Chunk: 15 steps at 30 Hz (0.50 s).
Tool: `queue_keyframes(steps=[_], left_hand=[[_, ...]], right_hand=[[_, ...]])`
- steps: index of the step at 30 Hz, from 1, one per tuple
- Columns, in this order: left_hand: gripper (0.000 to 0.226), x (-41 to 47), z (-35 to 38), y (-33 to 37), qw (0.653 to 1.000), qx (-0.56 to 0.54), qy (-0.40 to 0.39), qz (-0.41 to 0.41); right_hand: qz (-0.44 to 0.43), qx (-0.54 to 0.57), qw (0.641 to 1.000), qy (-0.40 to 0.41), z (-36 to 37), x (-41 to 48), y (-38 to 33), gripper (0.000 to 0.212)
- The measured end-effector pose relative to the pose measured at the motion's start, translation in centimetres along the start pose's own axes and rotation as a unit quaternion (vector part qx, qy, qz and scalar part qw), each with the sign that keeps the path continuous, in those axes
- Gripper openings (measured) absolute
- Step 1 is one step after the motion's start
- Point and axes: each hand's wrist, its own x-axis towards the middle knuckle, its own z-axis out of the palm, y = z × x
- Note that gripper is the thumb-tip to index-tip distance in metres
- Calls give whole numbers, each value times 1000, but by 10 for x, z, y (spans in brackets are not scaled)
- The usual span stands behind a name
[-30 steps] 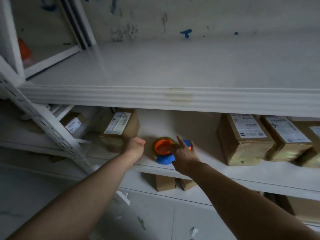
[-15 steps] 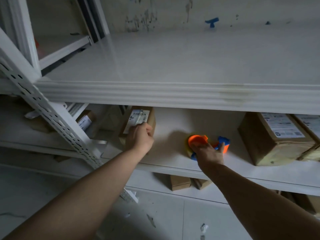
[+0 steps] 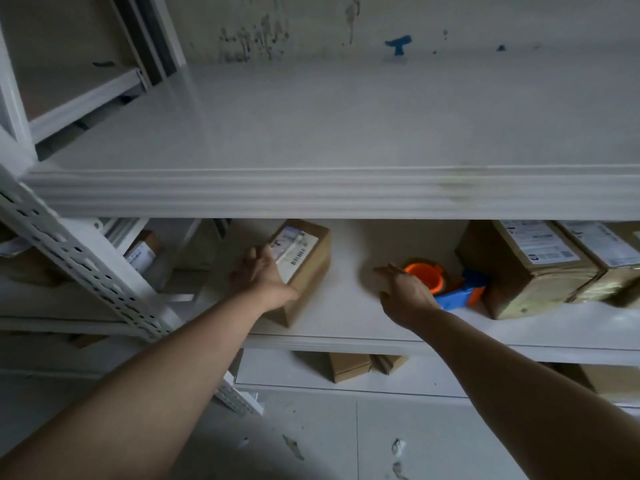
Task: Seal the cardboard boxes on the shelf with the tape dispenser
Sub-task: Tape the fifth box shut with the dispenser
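- white perforated steel upright (image 3: 86, 268): at your far left, slanting across the frame of the white metal shelf (image 3: 346, 317).
- small labelled carton (image 3: 142, 252): behind that upright, partly hidden.
- your left hand (image 3: 263, 278): lies on the near left edge of the box beside it, fingers spread and fairly straight, curled round nothing.
- brown cardboard box with white printed label (image 3: 304, 268): on the middle shelf, turned at an angle, label up.
- your right hand (image 3: 405, 294): over the bare shelf, fingers stretched out leftward, holding nothing; whether it touches the dispenser, you cannot tell.
- orange-and-blue plastic tape dispenser (image 3: 446, 282): lying on the middle shelf between the labelled box and the taped boxes, blue handle just beside the nearest one.
- row of brown taped boxes with white labels (image 3: 526, 271): at your far right, side by side, touching.
- two plain cardboard boxes (image 3: 348, 367): on the shelf below.
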Motion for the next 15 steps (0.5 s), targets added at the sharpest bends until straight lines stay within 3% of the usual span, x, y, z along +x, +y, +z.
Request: queue_keyframes(steps=[3,6,8,11,13,15], left_hand=[[118,-11,-1,-6,992,19,-54,114],[117,-18,-3,-13,970,53,-96,217],[116,-18,-2,-17,974,36,-106,197],[118,-16,1,-19,994,-63,-65,65],[116,-16,2,-19,982,-173,-75,31],[121,-16,4,-23,958,-264,-106,21]], right_hand=[[25,46,999,9,0,4,-7,62],[66,143,987,13,-1,4,-14,66],[75,223,972,-8,2,0,-18,60],[85,313,944,-65,9,-7,-21,68],[103,371,919,-83,13,-10,-22,74],[106,440,889,-72,13,-15,-23,67]])
